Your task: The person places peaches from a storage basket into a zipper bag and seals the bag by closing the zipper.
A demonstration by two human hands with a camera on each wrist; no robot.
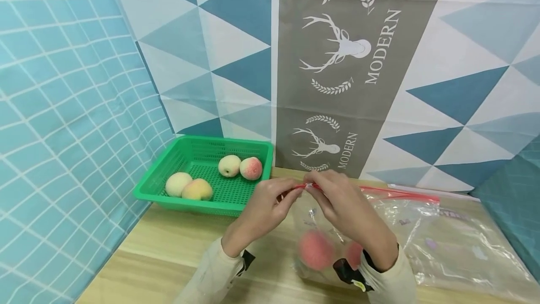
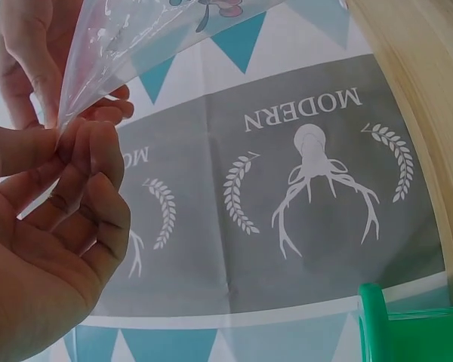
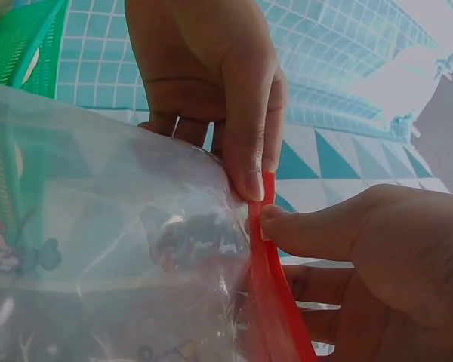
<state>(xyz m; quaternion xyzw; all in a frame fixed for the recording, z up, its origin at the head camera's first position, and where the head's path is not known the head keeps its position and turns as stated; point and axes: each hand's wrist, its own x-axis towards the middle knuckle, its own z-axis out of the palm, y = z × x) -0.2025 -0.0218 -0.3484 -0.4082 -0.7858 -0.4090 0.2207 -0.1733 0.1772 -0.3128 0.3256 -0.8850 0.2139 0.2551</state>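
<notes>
A clear zip bag (image 1: 301,217) with a red zip strip (image 3: 275,302) stands upright on the table, its printed film showing pink-red peaches (image 1: 316,249) inside at the bottom. My left hand (image 1: 267,205) pinches the strip's left end between thumb and fingers. Right beside it, my right hand (image 1: 343,205) pinches the same strip, thumb on the near side. Both sets of fingertips nearly meet in the right wrist view, where the film (image 3: 113,249) hangs left of the strip. In the left wrist view the left hand (image 2: 53,226) holds the bag's corner.
A green plastic basket (image 1: 141,191) at the back left holds several peaches, two pale yellow ones (image 1: 188,186) at its left. To the right, another clear bag (image 1: 460,247) with a pale zip lies flat on the wooden table (image 1: 147,257). A patterned cloth wall (image 1: 236,60) rises behind.
</notes>
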